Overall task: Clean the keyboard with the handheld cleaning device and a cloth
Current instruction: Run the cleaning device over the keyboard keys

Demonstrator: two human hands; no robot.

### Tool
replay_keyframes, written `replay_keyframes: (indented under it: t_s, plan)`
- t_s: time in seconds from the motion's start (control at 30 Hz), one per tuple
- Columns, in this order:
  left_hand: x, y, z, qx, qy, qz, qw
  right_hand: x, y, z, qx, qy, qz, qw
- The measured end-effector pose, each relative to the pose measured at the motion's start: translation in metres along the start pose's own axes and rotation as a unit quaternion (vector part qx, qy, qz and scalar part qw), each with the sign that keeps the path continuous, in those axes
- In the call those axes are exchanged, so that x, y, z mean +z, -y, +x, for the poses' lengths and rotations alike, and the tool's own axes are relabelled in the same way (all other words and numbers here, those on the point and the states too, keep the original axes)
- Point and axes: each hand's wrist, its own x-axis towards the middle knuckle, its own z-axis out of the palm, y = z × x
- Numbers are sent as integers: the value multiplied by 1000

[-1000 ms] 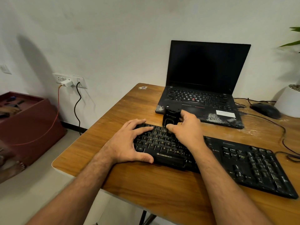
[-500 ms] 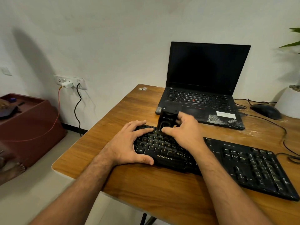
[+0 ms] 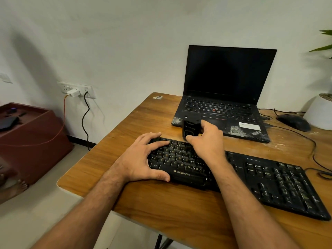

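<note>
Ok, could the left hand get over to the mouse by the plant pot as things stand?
Probably not easily. The left hand braces the keyboard's left end, while the mouse lies at the table's far right, beyond the right hand gripping the cleaning device.

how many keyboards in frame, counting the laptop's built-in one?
2. The external black keyboard lies at the desk's near edge under both hands; the laptop's built-in keyboard sits behind it, near the wall. None seems hidden.

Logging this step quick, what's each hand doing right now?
Left hand: open, fingers spread, steadying the keyboard.
Right hand: gripping the black cleaning device.
</note>
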Motion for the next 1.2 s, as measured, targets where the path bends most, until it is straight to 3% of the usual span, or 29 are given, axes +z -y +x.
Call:
replay_keyframes:
  t_s: [0.13,0.27,0.4,0.53,0.7,0.87,1.0,1.13,1.2]
  plan:
    - [0,2,0,5,-3,2,1000,0,0,-6,-9,69,32,997]
    - [0,2,0,3,-2,1,1000,1,1,-1,8,2,15,1000]
    - [0,2,1,6,-4,1,1000,2,4,-9,6,76,73,994]
    - [0,2,0,5,-2,0,1000,2,5,-8,53,55,101,992]
    - [2,5,2,9,-6,3,1000,1,12,-28,26,182,139,973]
    - [1,2,0,7,-9,-4,1000,0,13,-22,-12,100,67,993]
    - [1,4,1,14,-10,1,1000,-1,14,-29,-20,170,68,983]
    - [1,3,1,11,-8,-6,1000,-4,14,-24,-14,91,60,994]
    - [1,4,1,16,-9,-5,1000,-6,15,-27,-17,131,98,986]
